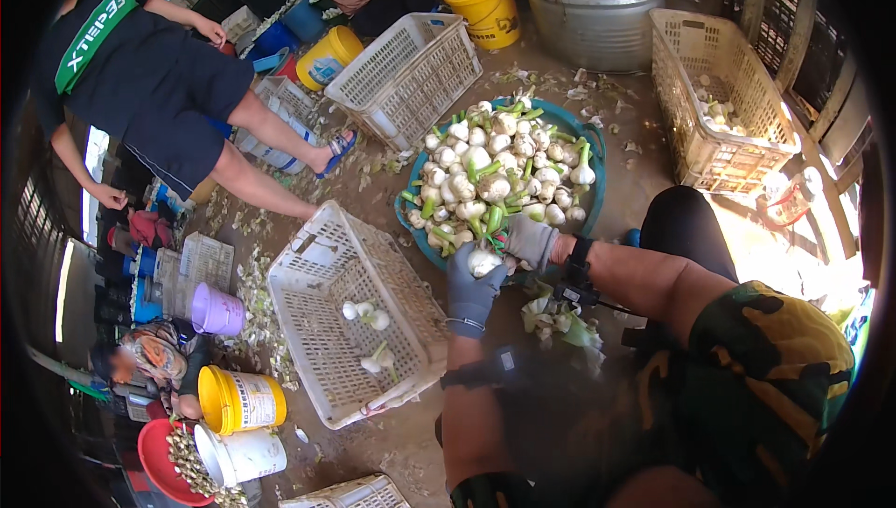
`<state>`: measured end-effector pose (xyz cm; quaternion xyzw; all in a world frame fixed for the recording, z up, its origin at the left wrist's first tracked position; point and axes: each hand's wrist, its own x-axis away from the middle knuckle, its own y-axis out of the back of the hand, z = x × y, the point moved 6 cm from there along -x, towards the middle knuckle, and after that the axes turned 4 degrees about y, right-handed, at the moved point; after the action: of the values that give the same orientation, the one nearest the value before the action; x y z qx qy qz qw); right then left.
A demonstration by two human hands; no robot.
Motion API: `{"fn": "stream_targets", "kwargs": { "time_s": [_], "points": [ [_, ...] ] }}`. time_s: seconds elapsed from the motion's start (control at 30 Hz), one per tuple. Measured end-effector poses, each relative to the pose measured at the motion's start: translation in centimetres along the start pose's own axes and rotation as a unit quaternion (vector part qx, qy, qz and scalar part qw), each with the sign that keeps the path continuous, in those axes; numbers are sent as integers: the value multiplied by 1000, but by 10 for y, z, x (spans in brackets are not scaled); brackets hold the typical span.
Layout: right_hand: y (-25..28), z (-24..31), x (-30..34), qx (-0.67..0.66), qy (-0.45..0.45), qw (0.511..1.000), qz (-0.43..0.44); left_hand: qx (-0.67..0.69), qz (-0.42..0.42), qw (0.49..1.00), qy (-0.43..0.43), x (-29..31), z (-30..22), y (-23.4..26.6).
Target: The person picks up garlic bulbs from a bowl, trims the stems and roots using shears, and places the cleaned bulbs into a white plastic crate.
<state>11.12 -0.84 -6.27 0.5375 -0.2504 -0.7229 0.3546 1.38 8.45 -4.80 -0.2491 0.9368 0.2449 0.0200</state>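
A garlic bulb (483, 263) sits in the left hand (473, 290) of a worker in camouflage sleeves, the grey-gloved grip closed around it just before the near rim of a teal basin (597, 193). The left forearm rises straight from below; the right reaches in from the side, its wrist strapped in black. The right hand (530, 243), also gloved, bends its fingers beside the bulb; whether that grip has hold of anything cannot be told. The basin on the floor (627, 107) is heaped with garlic (493, 167), some green-stemmed. To the left, a pale slatted crate (411, 321) carries only a few bulbs (366, 312). Beyond it stand a yellow bucket (215, 398) with a printed white label and, next to a white bucket (257, 453), a red basin (154, 455) with small pale pieces nearby. At right, a dirt-stained crate (733, 153) holds a small pile of bulbs (719, 116). Farther off, a standing person (140, 88) wears a dark shirt with white lettering on a green panel, and another yellow bucket (476, 13) with dark print stands beside a metal tub (597, 18).
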Motion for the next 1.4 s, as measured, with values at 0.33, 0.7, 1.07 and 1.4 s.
{"fn": "stream_targets", "kwargs": {
  "time_s": [0.33, 0.7, 1.07, 1.4],
  "points": [
    [55, 31, 19, 106, -18, 969, 223, 224, 78, 951, 199, 10, -17, -8],
    [62, 22, 33, 52, -165, 964, 200, 62, -57, 989, 122, 2, 10, 0],
    [60, -31, 61, -24, -299, 950, 81, 455, 30, 854, 251, 16, -24, -29],
    [-16, 27, 119, -49, -185, 886, 422, 409, 7, 904, 126, -3, 22, 5]
  ]
}}
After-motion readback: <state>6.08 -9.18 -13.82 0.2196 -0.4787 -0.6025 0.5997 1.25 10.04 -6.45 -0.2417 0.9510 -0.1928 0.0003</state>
